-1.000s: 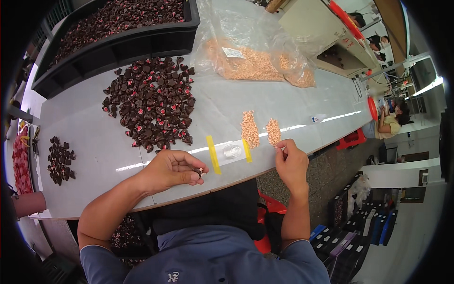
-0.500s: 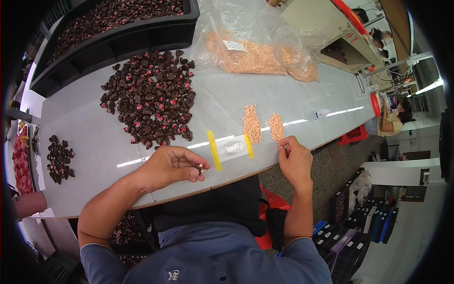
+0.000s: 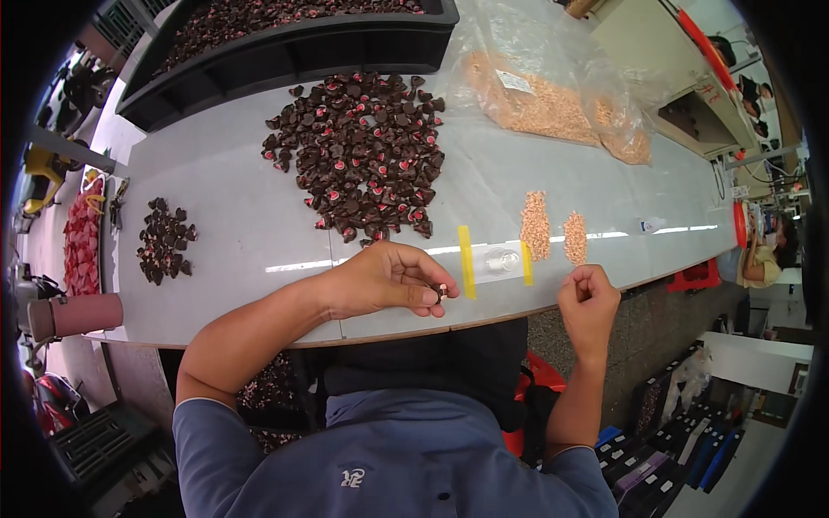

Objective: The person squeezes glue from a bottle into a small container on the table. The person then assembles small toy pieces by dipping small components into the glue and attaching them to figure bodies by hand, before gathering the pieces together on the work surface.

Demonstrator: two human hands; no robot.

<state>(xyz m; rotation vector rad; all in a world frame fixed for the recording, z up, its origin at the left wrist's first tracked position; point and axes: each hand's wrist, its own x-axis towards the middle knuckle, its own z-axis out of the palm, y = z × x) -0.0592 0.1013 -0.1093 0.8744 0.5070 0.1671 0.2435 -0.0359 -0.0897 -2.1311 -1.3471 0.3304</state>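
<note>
Between my left hand's [image 3: 376, 281] thumb and fingers is a small dark-brown knob-shaped piece [image 3: 439, 296] with a pale tip. My right hand [image 3: 591, 302] has its thumb and forefinger pressed together just below a small pile of peach-coloured bits [image 3: 575, 238]; whatever they hold, if anything, is hidden. A second, larger peach pile [image 3: 535, 229] lies beside it. Between the hands, a clear round dish [image 3: 503, 259] rests on white paper fixed with yellow tape strips [image 3: 467, 262]. Beyond my left hand spreads a large heap of dark pieces [image 3: 367, 155], some showing red-pink faces.
A black crate [image 3: 285, 56] full of dark pieces stands at the back left. Behind the peach piles lies a clear bag of peach bits [image 3: 544, 104]. A smaller dark pile [image 3: 166, 243] sits at left, near a pink cylinder [image 3: 86, 315]. A person [image 3: 762, 259] is at far right.
The whole view has swung, so the table and things appear farther right. My right fingertips sit slightly farther from the small peach pile. The left hand still holds the dark piece.
</note>
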